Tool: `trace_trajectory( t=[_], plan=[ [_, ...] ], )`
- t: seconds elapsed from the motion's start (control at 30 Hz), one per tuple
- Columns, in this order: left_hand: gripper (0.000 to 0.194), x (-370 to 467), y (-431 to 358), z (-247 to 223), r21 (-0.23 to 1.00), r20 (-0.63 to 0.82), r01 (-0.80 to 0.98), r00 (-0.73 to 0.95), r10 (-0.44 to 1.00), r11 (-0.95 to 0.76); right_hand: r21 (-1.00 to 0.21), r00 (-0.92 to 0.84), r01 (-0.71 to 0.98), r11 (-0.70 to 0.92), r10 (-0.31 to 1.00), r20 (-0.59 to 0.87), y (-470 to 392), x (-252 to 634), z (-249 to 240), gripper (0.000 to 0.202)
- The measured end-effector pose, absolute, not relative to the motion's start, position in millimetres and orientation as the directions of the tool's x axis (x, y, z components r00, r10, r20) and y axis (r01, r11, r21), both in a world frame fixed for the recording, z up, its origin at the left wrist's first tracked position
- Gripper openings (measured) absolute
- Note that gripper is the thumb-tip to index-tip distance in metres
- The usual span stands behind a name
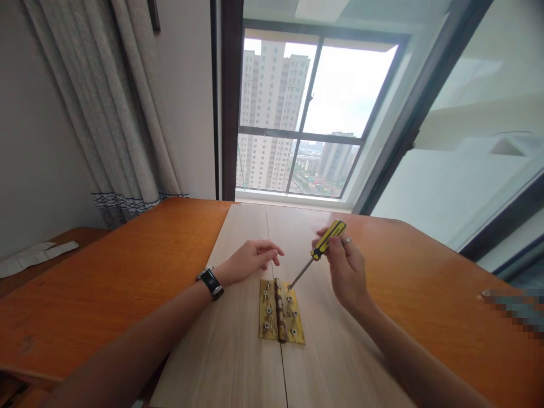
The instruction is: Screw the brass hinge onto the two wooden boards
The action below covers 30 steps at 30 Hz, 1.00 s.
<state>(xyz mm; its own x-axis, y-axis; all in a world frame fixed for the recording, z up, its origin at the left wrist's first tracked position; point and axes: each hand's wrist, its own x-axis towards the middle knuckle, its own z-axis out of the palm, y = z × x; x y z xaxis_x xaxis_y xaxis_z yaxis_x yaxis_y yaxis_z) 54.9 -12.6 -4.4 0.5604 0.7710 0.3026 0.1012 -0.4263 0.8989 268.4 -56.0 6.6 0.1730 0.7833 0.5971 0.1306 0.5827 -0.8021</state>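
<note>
A worn brass hinge [279,317] lies across the seam between two pale wooden boards [238,362], with several screws standing in its two leaves. My right hand [346,266] is closed round the yellow and black handle of a screwdriver [329,239]. The screwdriver slants down to the left, its tip at the screw in the far corner of the hinge's right leaf. Just beyond the hinge's left leaf, my left hand [259,256] hovers or rests over the boards, fingers loosely curled but apart, holding nothing visible. A black watch is on my left wrist.
The boards lie on an orange wooden table [187,238]. Grey curtains [114,102] hang at the left, and a window [301,113] stands beyond the far edge. White strips [38,255] lie at the far left. A blurred, pixelated patch is at the right edge.
</note>
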Motion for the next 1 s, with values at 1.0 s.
trace_trajectory(
  t=[1.0],
  plan=[
    [0.028, 49, -26, -4, 0.677, 0.249, 0.348, 0.721, 0.647, -0.648, -0.609, 0.097, 0.292, 0.737, 0.611, 0.786, -77, 251, 10, 0.027]
  ],
)
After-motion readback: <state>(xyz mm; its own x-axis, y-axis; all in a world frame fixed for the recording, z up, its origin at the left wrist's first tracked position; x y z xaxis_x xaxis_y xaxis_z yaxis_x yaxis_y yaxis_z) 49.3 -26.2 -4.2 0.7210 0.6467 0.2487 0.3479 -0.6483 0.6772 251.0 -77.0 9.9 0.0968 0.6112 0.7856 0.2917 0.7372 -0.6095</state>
